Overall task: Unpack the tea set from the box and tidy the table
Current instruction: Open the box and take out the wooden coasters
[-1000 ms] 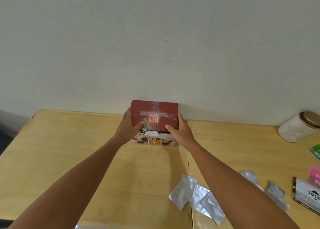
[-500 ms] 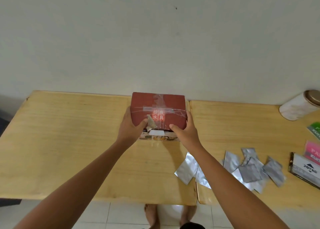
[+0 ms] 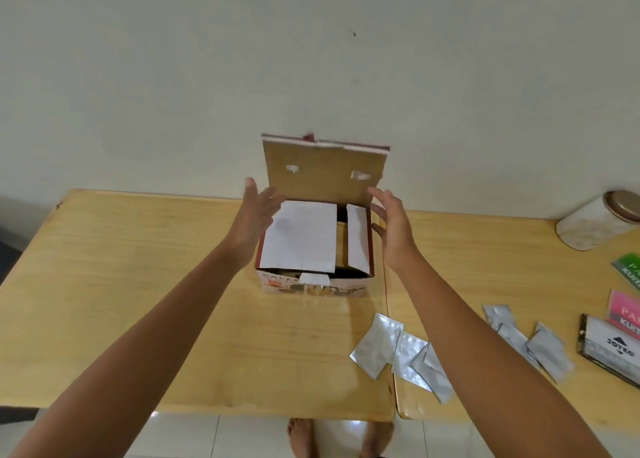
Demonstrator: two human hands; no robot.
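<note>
The box point(image 3: 317, 250) sits at the frame's centre on the table point(image 3: 138, 284), lid point(image 3: 323, 173) upright against the wall, 2 white inner flaps covering its contents. The left hand point(image 3: 256, 212) and right hand point(image 3: 391, 222) flank it, fingers spread, gripping nothing. Silver sachets point(image 3: 398, 350) lie lower right; a jar point(image 3: 595, 220) lies far right.

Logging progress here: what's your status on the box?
Left hand and right hand open, flanking box. Lid up. White inner flaps cover contents.
</note>
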